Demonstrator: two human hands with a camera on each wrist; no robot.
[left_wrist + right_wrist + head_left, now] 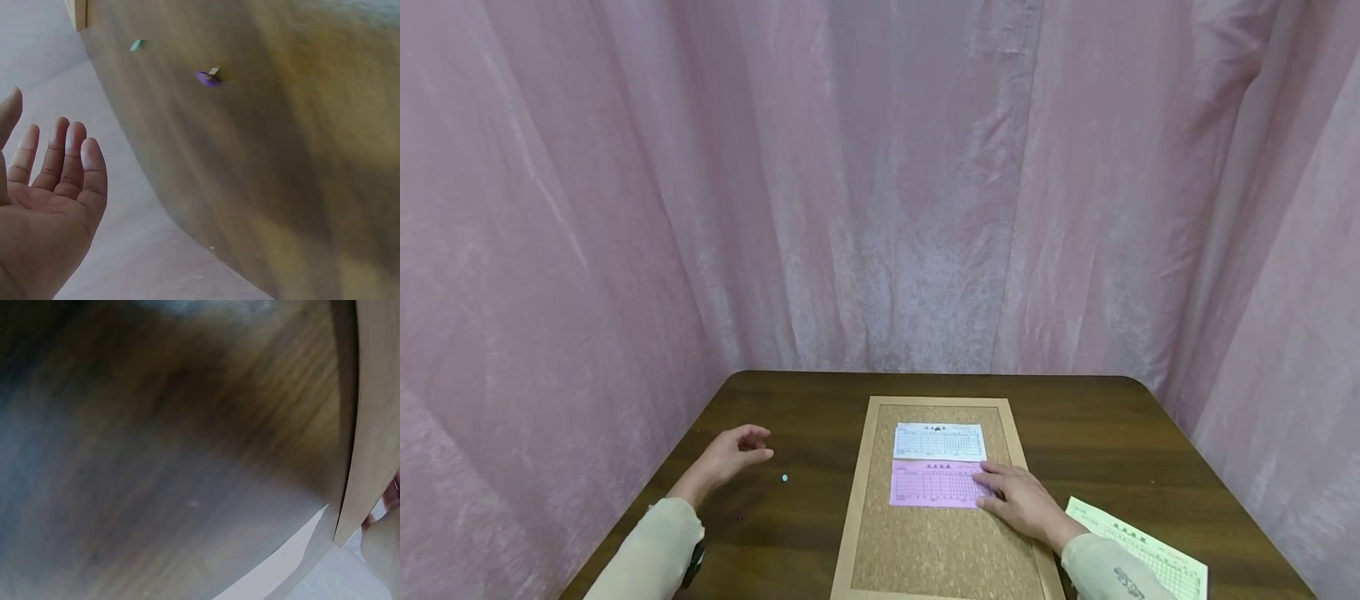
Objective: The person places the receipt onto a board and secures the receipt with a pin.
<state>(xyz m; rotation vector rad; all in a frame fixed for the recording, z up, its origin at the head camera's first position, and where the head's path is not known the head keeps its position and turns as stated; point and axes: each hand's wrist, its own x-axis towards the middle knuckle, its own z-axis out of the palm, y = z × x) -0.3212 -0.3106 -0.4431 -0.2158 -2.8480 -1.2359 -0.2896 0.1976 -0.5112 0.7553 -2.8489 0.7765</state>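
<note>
A wood-framed cork board (pixel 947 546) lies on the dark table with two printed forms on it. The white form (pixel 938 443) is uppermost, with a small dark spot at its top edge. Just below it lies the pink form (pixel 931 485), its right edge partly covered by my right hand (pixel 1018 500), whose extended fingers rest on it. My left hand (pixel 730 454) is raised left of the board, fingers loosely bent and holding nothing. Near it on the table are a small teal piece (pixel 785 478) and a small purple piece (pixel 208 78), like push pins.
A green form (pixel 1142 546) lies on the table to the right of the board, partly behind my right sleeve (pixel 1108 567). Pink curtains (pixel 925 183) hang behind the table and at both sides.
</note>
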